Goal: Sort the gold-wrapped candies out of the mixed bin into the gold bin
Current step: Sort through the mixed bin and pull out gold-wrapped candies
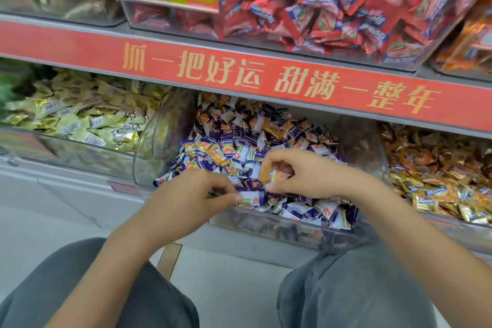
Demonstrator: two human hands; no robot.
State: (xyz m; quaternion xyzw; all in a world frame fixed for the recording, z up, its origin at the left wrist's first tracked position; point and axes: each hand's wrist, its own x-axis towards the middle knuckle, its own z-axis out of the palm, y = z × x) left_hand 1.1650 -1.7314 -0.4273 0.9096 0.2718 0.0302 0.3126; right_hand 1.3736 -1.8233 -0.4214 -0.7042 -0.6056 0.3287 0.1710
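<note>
Both hands over mixed bin [266, 231], left hand [191, 194] pinching white candy [249, 198], right hand [300, 176] pinching orange candy [277, 176], gold bin [80, 152] at left

the mixed bin [170, 141] is a clear plastic tub under the red shelf strip, heaped with small purple, white and orange wrapped candies [239, 146]. one orange-gold wrapped candy [274, 176] sits above the heap near the bin's front, pinched in curled fingers; a white and purple candy [249, 200] at the front edge is pinched too. the gold bin [452, 224] stands just right of the mixed bin, filled with gold and orange wrapped pieces. another bin left of the mixed bin holds pale gold pieces.
</note>
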